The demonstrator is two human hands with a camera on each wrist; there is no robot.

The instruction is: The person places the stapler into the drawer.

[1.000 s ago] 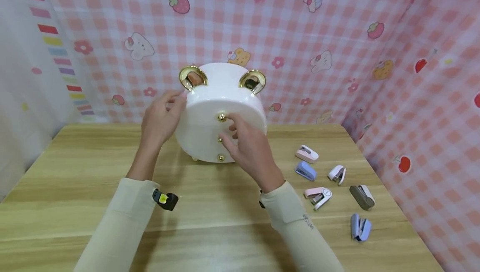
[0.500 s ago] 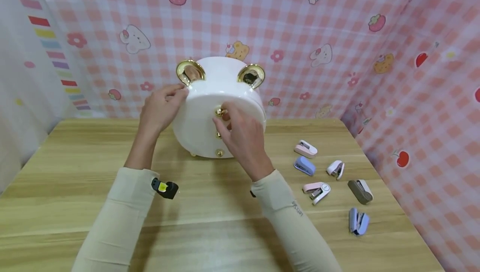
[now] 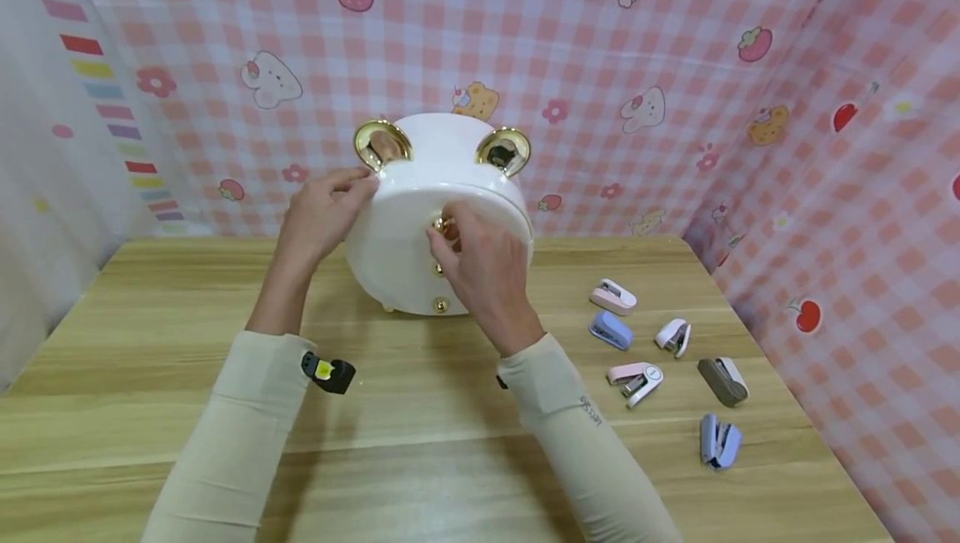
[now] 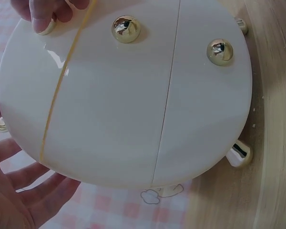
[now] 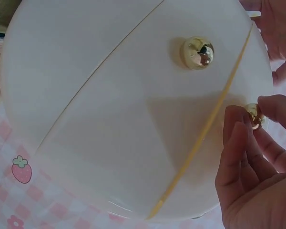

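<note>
A white round-fronted storage box (image 3: pixel 397 256) with gold ears stands at the table's back, with gold knobs down its front. Two seams split the front into three drawers; the upper seam shows as a wider yellowish line in both wrist views. My right hand (image 3: pixel 491 272) pinches the top drawer knob (image 5: pixel 255 116) between thumb and fingers. The middle knob (image 4: pixel 126 29) and bottom knob (image 4: pixel 220 52) are untouched. My left hand (image 3: pixel 318 214) is against the box's left side, just below the gold ear (image 3: pixel 382 146), its fingers extended along the side in the left wrist view.
Several small staplers lie on the wooden table (image 3: pixel 420 443) to the right, among them a blue stapler (image 3: pixel 611 331), a pink and white stapler (image 3: pixel 636 382) and a grey-brown stapler (image 3: pixel 723 381). A pink checked cloth (image 3: pixel 585 43) hangs close behind the box.
My right hand has moved slightly left and its thumb and fingers have closed on the top knob. My left hand stays at the box's side. The head view has shifted a little.
</note>
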